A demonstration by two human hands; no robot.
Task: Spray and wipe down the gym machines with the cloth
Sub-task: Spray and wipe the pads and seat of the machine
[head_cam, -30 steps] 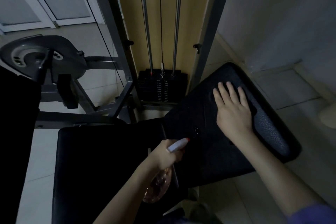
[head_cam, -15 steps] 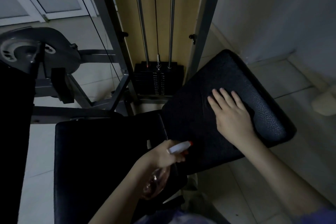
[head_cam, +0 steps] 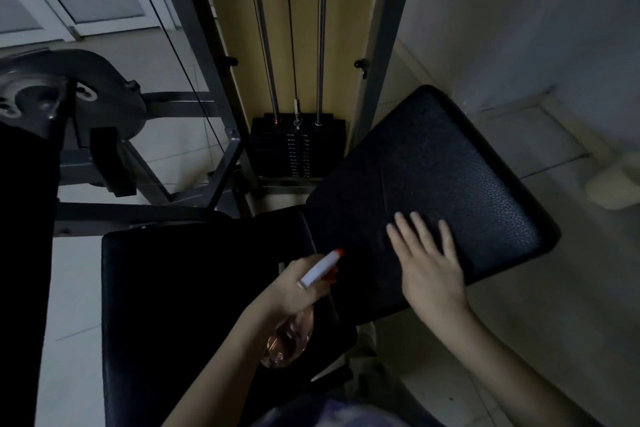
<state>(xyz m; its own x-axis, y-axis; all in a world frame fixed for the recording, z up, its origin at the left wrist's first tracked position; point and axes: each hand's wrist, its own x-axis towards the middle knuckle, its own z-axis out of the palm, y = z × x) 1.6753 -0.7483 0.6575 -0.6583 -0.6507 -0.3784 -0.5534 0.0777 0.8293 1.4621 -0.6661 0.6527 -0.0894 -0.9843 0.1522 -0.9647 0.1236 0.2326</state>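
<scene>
Left hand (head_cam: pixel 294 288) grips a clear spray bottle with white, red-tipped nozzle (head_cam: pixel 320 267) above the flat black seat pad (head_cam: pixel 190 288). Right hand (head_cam: pixel 429 267) presses flat, fingers spread, on the tilted black grained pad (head_cam: pixel 485 191); whether a cloth lies beneath cannot be told.

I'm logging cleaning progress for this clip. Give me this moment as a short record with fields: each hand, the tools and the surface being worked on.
left hand: grips spray bottle, red nozzle tip aimed toward the pad
right hand: flat on pad, fingers straight
cloth: cannot tell; too dark to make one out under the hand
pad: black, textured, tilted, right of the seat
behind: weight stack at the foot of two guide rods
</scene>
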